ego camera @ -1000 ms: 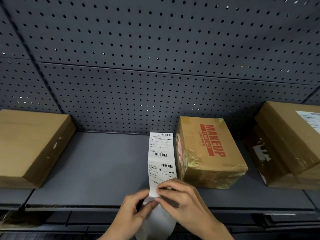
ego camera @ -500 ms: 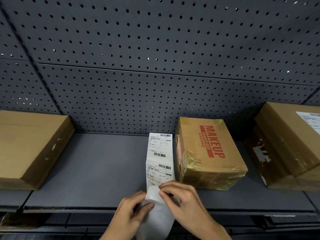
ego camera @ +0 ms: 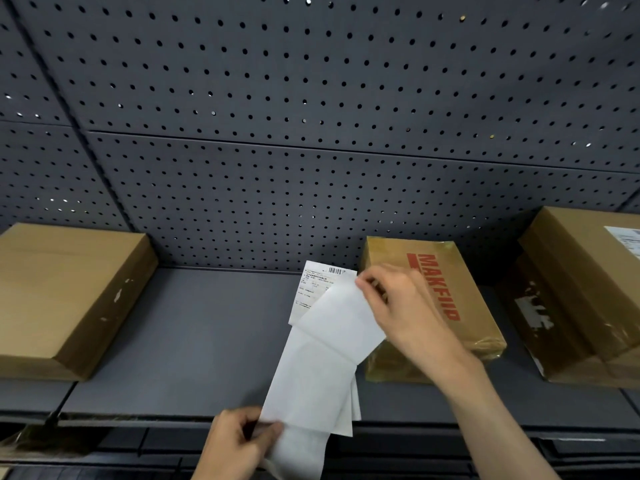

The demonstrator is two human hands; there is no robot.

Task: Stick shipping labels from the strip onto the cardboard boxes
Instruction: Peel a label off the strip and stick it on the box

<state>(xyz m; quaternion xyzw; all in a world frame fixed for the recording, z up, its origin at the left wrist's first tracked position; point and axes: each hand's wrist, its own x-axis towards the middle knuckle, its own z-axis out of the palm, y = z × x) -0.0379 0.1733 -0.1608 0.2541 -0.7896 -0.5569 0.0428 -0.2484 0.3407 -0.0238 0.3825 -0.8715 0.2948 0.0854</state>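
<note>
A white label strip [ego camera: 311, 386] runs up from the shelf's front edge. My left hand [ego camera: 235, 441] pinches its lower backing paper. My right hand [ego camera: 398, 306] pinches the corner of a peeled label [ego camera: 341, 323], lifted with its blank side toward me and still joined low on the strip. One printed label [ego camera: 317, 289] with a barcode lies flat behind it. My right hand hovers over a taped cardboard box [ego camera: 450, 299] printed MAKEUP in red. A plain flat box [ego camera: 65, 292] sits at the left. Stacked boxes [ego camera: 571, 292] at the right carry a label [ego camera: 625, 239].
A dark grey shelf [ego camera: 194, 341] holds the boxes, with bare surface between the left box and the strip. A grey pegboard wall [ego camera: 311, 133] rises behind. Lower shelf rails [ego camera: 398, 459] run under the front edge.
My right hand has peeled a label up and away to the right, over the MAKEUP box. The left hand stays low on the backing. The view has tilted slightly.
</note>
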